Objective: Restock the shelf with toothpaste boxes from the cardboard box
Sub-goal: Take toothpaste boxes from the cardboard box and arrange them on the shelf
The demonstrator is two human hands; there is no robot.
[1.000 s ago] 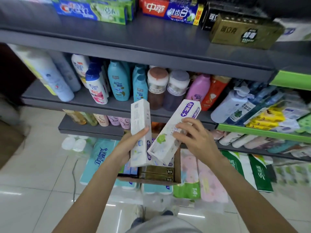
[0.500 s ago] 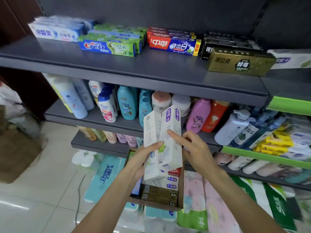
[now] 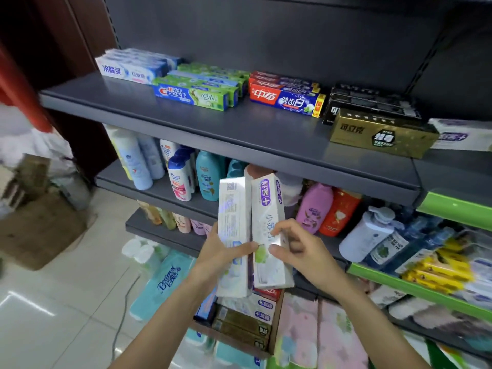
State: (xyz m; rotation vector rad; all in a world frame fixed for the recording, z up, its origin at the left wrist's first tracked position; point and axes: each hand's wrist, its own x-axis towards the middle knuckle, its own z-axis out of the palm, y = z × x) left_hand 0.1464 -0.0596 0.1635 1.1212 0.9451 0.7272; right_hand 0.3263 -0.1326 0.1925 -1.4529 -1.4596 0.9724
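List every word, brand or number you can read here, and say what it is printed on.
"Crest": front green and blue toothpaste box on the top shelf.
"中華" and "健齿白": red and blue toothpaste box.
"可立克": gold toothpaste box.
"冷酸灵": white and blue toothpaste box.
"舒客+": white toothpaste box with purple label, touched by the right hand.
"Betimei", roughly: teal pack on the floor.
Bottle labels and fine print: too blurred.

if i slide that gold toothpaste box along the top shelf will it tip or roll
Probably neither. The gold toothpaste box lies flat on its long side on the top shelf, so it should slide, not tip. Flat faces mean no rolling. Its glossy carton likely glides easily on the smooth shelf, and it looks light.
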